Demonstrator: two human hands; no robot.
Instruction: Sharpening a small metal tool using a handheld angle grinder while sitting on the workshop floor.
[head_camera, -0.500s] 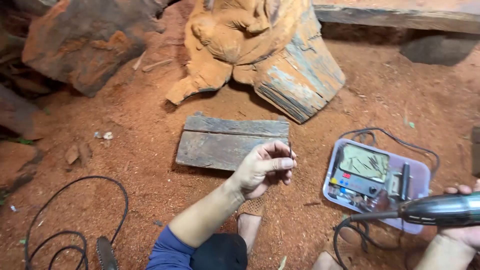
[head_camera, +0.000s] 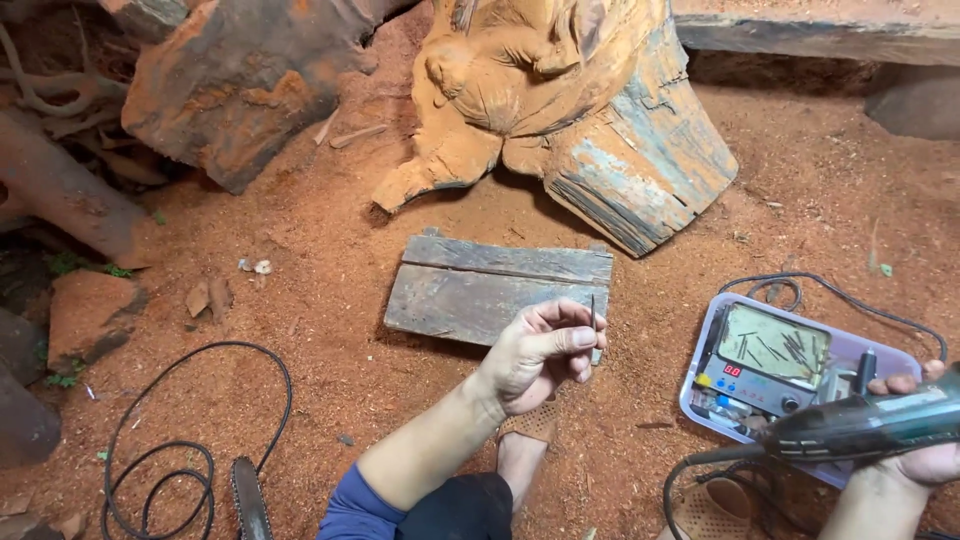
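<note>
Sawdust-covered ground (head_camera: 300, 300) bears grey plank (head_camera: 480, 290), carved log (head_camera: 560, 110), black cable (head_camera: 150, 440)

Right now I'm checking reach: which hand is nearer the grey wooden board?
Left. The left hand overlaps the board's lower right corner; the right hand is far right, holding the rotary tool.

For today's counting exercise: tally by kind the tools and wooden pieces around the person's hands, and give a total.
Thin bits, pinched in the left hand: 1
Rotary tools, held in the right hand: 1
Trays of bits and a controller: 1
Grey planks: 1
Carved wooden blocks: 1
Total: 5
</note>
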